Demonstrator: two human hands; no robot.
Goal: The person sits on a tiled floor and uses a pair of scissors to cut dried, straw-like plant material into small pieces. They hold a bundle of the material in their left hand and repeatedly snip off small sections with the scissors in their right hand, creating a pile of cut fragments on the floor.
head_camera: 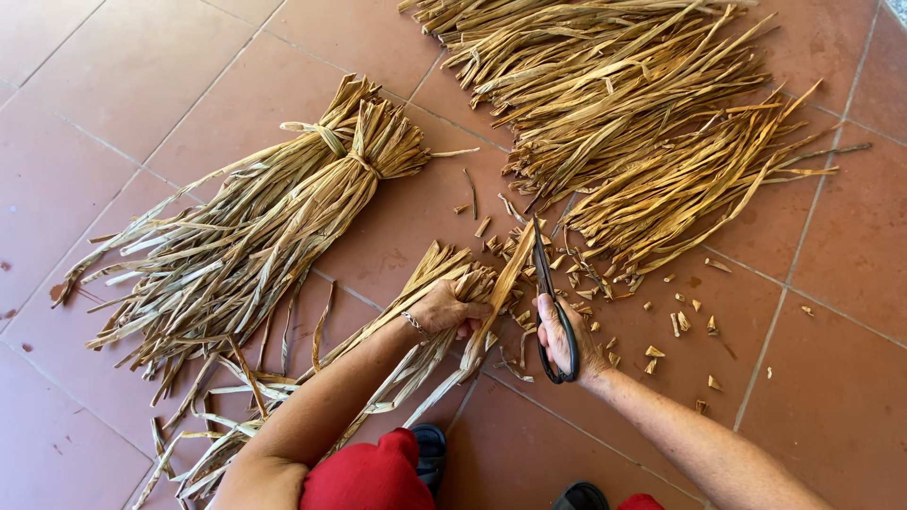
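At the far left we see a tied sheaf of pale dried palm-like leaves lying on the reddish-brown tiled floor, bound near its top with a strip of the same leaf and fanning out toward the lower left. A few loose strips lie just beside its lower end.

Next to the right, our left hand is closed around a loose bundle of dried tan leaf strips, gripping it just below its cut ends; the bundle runs from the lower left of the view up toward the middle, and a thin bracelet sits on the wrist. One strip from this bundle angles upward toward the blades.

Our right hand is closed through the loops of a pair of dark metal scissors with black handles, which point up and away from us. The blades lie against the upturned strip; we cannot tell whether they stand apart or together.

Around the scissors and further right, small cut leaf scraps are scattered over the tiles. Above them, at the upper right, lies a large untied heap of golden dried leaf strips, well apart from the tied sheaf.

At the bottom edge we see red cloth and dark sandals.
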